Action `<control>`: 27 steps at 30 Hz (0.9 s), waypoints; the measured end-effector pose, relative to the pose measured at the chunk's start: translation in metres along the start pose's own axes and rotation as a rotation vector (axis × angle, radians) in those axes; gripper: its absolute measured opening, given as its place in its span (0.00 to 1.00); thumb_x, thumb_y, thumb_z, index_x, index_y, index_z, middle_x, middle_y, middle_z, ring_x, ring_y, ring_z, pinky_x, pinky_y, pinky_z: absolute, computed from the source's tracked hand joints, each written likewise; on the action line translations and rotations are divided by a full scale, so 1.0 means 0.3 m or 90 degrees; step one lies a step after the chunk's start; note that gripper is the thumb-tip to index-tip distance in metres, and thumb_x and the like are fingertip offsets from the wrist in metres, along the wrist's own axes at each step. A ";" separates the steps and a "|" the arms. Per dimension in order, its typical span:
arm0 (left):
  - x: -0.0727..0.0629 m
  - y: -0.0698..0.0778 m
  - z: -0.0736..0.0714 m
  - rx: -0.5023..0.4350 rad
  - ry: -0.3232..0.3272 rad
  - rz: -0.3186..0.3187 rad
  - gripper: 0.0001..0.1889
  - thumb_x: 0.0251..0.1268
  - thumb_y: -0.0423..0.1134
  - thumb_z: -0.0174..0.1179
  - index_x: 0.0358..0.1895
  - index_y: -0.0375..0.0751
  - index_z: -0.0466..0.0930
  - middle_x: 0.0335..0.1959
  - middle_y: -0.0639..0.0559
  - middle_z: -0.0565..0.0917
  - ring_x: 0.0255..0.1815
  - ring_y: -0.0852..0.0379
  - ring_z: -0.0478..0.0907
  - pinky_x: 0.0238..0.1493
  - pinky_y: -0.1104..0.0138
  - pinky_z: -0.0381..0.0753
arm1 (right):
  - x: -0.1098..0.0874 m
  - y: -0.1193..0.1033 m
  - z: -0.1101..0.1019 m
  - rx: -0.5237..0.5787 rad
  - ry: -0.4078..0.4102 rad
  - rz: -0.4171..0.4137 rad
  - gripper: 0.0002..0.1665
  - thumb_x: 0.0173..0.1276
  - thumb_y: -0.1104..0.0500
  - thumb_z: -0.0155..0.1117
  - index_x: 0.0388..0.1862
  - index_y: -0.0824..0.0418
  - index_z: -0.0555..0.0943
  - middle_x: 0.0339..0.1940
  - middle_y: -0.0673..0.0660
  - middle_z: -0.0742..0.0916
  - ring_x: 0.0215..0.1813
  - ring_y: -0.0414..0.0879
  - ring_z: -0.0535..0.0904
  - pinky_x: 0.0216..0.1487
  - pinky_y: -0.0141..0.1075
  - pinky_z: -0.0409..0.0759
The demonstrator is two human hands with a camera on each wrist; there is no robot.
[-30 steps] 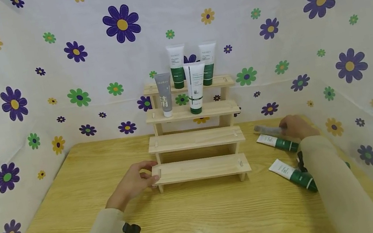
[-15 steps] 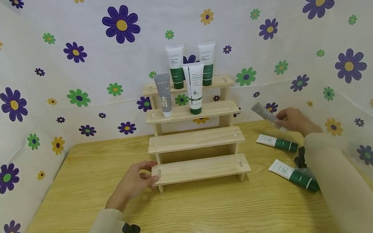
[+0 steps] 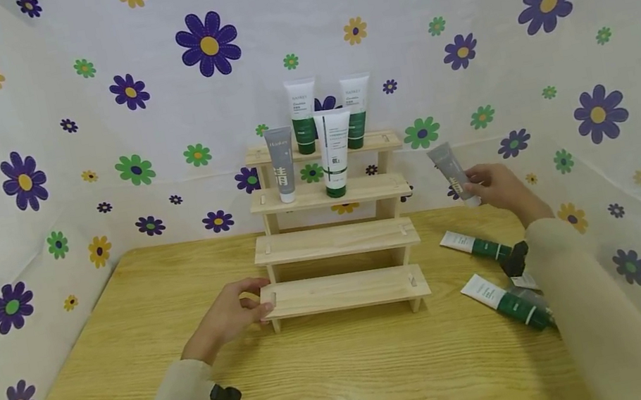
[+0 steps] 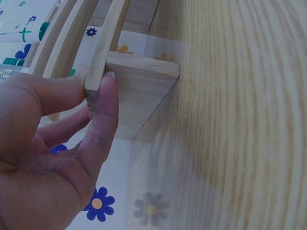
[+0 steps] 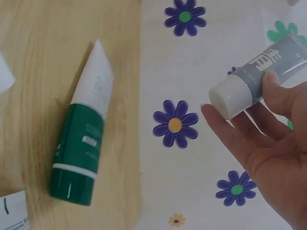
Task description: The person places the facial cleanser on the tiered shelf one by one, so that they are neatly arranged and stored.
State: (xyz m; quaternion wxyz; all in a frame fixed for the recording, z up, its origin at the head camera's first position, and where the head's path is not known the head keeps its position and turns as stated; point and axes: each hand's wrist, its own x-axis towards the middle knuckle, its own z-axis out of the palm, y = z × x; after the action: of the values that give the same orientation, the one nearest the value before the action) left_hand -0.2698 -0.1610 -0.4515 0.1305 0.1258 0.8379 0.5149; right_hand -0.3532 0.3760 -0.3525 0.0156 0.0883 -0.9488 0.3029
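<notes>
My left hand (image 3: 231,316) pinches the left end of the lowest board of a wooden tiered rack (image 3: 346,290), thumb above and fingers below, as the left wrist view shows. In my right hand (image 3: 502,189) is a grey squeeze tube (image 3: 450,170) with a white cap (image 5: 231,98), held above the table right of the rack, cap end low. On the rack's second tier from the top stand a grey tube (image 3: 283,164) and a white tube (image 3: 337,150) with a green cap. Two white-and-green tubes (image 3: 302,117) stand on the top tier.
Two white-and-green tubes lie on the table at the right, one farther back (image 3: 475,245) and one nearer (image 3: 504,302). Other tubes beside them are partly hidden by the right sleeve (image 3: 591,309). A flower-patterned cloth (image 3: 152,122) surrounds the table (image 3: 302,389).
My right hand has lifted the grey tube off the table at the right and raised it, its crimped end now tilted upward. My left hand has stayed on the rack.
</notes>
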 end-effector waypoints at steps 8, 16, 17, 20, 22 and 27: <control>0.000 -0.004 0.002 0.003 0.003 0.004 0.27 0.73 0.31 0.63 0.72 0.31 0.70 0.58 0.33 0.77 0.39 0.56 0.84 0.43 0.57 0.89 | -0.004 -0.087 -0.031 0.051 0.019 -0.022 0.31 0.85 0.55 0.49 0.76 0.73 0.64 0.70 0.78 0.75 0.66 0.72 0.76 0.67 0.62 0.77; 0.009 -0.008 -0.002 0.004 0.004 -0.007 0.27 0.73 0.31 0.63 0.72 0.33 0.70 0.57 0.34 0.78 0.39 0.56 0.84 0.42 0.59 0.89 | 0.010 -0.158 -0.043 0.086 0.029 -0.048 0.32 0.85 0.54 0.50 0.78 0.72 0.62 0.74 0.77 0.72 0.72 0.74 0.71 0.71 0.65 0.71; 0.009 -0.007 -0.002 0.004 0.004 -0.008 0.27 0.73 0.31 0.63 0.72 0.33 0.70 0.57 0.34 0.77 0.39 0.56 0.84 0.43 0.59 0.89 | 0.011 -0.166 -0.042 0.086 0.034 -0.049 0.32 0.85 0.54 0.50 0.78 0.72 0.62 0.74 0.77 0.72 0.73 0.74 0.71 0.71 0.64 0.71; 0.007 -0.004 -0.002 0.002 0.004 -0.008 0.27 0.73 0.32 0.63 0.72 0.33 0.70 0.57 0.34 0.77 0.39 0.56 0.84 0.43 0.59 0.89 | 0.013 -0.190 -0.033 0.098 0.049 -0.044 0.31 0.84 0.55 0.51 0.78 0.71 0.63 0.74 0.76 0.73 0.73 0.73 0.71 0.72 0.63 0.72; 0.007 -0.006 -0.002 0.000 0.003 -0.006 0.27 0.73 0.32 0.63 0.72 0.32 0.70 0.57 0.33 0.77 0.40 0.56 0.84 0.43 0.59 0.89 | 0.013 -0.204 -0.024 0.107 0.060 -0.046 0.31 0.84 0.56 0.51 0.77 0.70 0.64 0.74 0.75 0.73 0.73 0.72 0.72 0.71 0.62 0.73; 0.004 -0.004 0.000 -0.002 0.005 -0.008 0.27 0.73 0.31 0.63 0.72 0.32 0.70 0.60 0.33 0.77 0.40 0.56 0.84 0.43 0.60 0.89 | 0.017 -0.234 -0.010 0.123 0.076 -0.063 0.29 0.84 0.57 0.52 0.77 0.70 0.65 0.74 0.74 0.74 0.73 0.70 0.73 0.70 0.60 0.75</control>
State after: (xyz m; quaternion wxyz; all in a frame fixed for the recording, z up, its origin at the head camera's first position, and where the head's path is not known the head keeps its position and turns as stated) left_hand -0.2709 -0.1611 -0.4526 0.1305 0.1184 0.8384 0.5159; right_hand -0.3458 0.3208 -0.3096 0.0786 0.1179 -0.9071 0.3963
